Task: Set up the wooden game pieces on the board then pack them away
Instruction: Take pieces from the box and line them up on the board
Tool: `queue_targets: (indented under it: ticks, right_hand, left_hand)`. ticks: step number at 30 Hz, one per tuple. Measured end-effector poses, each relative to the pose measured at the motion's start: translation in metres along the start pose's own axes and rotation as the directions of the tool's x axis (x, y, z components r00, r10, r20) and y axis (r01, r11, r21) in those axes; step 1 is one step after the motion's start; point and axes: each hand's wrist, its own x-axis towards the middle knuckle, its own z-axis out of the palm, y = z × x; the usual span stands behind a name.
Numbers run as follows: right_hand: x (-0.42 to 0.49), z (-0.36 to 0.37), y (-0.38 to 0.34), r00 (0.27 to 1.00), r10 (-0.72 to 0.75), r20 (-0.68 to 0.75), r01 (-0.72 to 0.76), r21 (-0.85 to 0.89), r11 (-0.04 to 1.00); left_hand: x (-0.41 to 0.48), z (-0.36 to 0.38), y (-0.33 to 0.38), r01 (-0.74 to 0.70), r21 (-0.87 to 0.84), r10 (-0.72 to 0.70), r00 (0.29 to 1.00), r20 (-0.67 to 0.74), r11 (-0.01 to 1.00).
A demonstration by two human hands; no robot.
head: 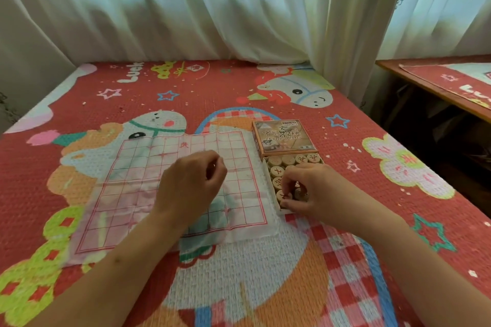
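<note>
A thin, creased paper board (138,194) with a red grid lies flat on the patterned mat, and no pieces stand on it. Right of it sits an open box (268,175) filled with several round wooden pieces (276,160) marked in red and black. Its lid (283,138) lies just behind it. My right hand (310,188) reaches into the near end of the box and its fingertips pinch a wooden piece (283,195). My left hand (192,183) hovers over the board with its fingers curled; whether it holds anything is hidden.
A red cartoon-print mat (239,87) covers the whole surface. White curtains (212,8) hang along the far edge. A wooden table (430,87) with a similar mat stands to the right across a dark gap.
</note>
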Motion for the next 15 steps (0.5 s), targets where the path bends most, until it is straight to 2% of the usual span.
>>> queue_targets:
  ticks: [4, 6, 10, 12, 15]
  right_hand:
    - [0.003, -0.010, -0.003, 0.974, 0.005, -0.226, 0.004, 0.040, 0.999]
    - [0.011, -0.009, -0.003, 0.977, 0.018, -0.210, -0.014, 0.019, 1.000]
    - [0.019, 0.008, -0.001, 0.995, 0.091, -0.051, -0.088, 0.045, 0.995]
    - [0.019, 0.009, 0.000, 0.993, 0.081, -0.091, -0.078, 0.046, 0.996]
    - [0.022, 0.002, 0.000, 0.961, 0.107, -0.255, -0.093, 0.070, 0.993]
  left_hand:
    - [0.002, 0.002, -0.008, 0.028, -0.084, -0.033, 0.998, -0.057, 0.996]
    - [0.002, 0.003, -0.011, 0.040, -0.105, -0.045, 0.998, -0.047, 0.994]
    - [0.004, 0.006, -0.018, 0.061, -0.120, -0.065, 0.997, -0.031, 0.991]
    - [0.006, 0.005, -0.019, 0.070, -0.138, -0.077, 0.996, -0.040, 0.988]
    - [0.007, 0.002, -0.019, 0.098, -0.169, -0.111, 0.991, -0.069, 0.981]
